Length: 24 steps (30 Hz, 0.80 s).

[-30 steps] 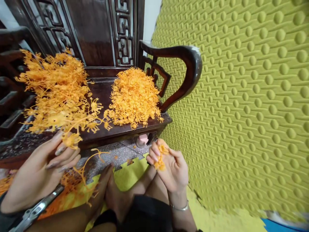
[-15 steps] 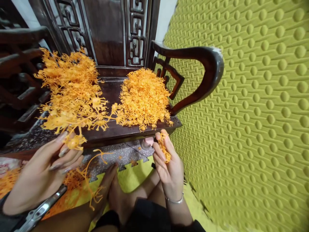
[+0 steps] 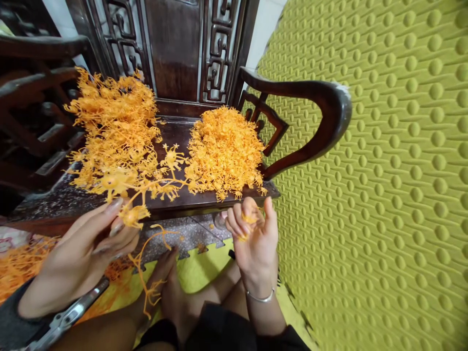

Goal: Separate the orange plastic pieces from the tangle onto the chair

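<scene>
My left hand [image 3: 87, 243] is closed, pinching a branching orange plastic sprue [image 3: 134, 214] that carries several spidery, many-legged pieces. One arm of the sprue reaches right toward the chair seat, and a bare thin branch dangles below my fingers. My right hand [image 3: 255, 243] is palm up in front of the seat edge, fingers curled over small orange spidery pieces [image 3: 249, 218] that are mostly hidden; its thumb stands apart. Ahead on the seat lie a large tangled heap of orange sprues [image 3: 113, 122] at left and a rounded pile of loose orange pieces [image 3: 226, 151] at right.
The dark carved wooden chair [image 3: 175, 53] has a curved armrest [image 3: 310, 92] on the right. Beside it stands a yellow-green dimpled mat [image 3: 383, 195]. More orange strands [image 3: 22, 265] lie low at left. My legs are below, over a speckled floor [image 3: 197, 231] and yellow mat.
The fingers of my right hand have curled further over the orange pieces, and the thumb has lifted away. My left hand keeps hold of the sprue. The whole view has shifted slightly.
</scene>
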Tool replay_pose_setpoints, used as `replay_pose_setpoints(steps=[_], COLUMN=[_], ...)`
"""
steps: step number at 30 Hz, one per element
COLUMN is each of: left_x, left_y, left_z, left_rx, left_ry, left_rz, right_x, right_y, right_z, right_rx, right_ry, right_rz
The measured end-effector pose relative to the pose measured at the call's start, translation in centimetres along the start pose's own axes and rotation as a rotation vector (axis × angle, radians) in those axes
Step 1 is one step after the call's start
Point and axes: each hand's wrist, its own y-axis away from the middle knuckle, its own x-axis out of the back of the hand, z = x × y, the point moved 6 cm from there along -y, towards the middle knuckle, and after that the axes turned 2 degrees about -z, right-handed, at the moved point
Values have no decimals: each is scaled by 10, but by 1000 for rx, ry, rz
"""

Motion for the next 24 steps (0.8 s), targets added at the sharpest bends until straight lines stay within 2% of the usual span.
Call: replay_pose_setpoints(steps=[4,9,14,17,20,22,24], left_x=[-22,-40,-44,-47,-55,-58,-57], left_y=[-4,-15,-15,-10,-2,3,6], left_z=[1,-1,-10,-2,13,19,20], left_rx=[46,-61,-135,-213,-341,-372,-354], left_ry=[-64,2,-196,-446,-702,-753,-740], left_rz=[-49,-66,-255,-307,-371,-433,-444], right_x=[-15,-41,-53,-60,-59,-52,-43], right_y=[5,14,20,23,23,21,17], right_z=[13,39,54,61,55,40,24], right_rx=[1,55,155,181,295,432,541], right_ry=[-29,-10,33,85,203,280,316], right_rz=[-18,14,85,80,144,224,283])
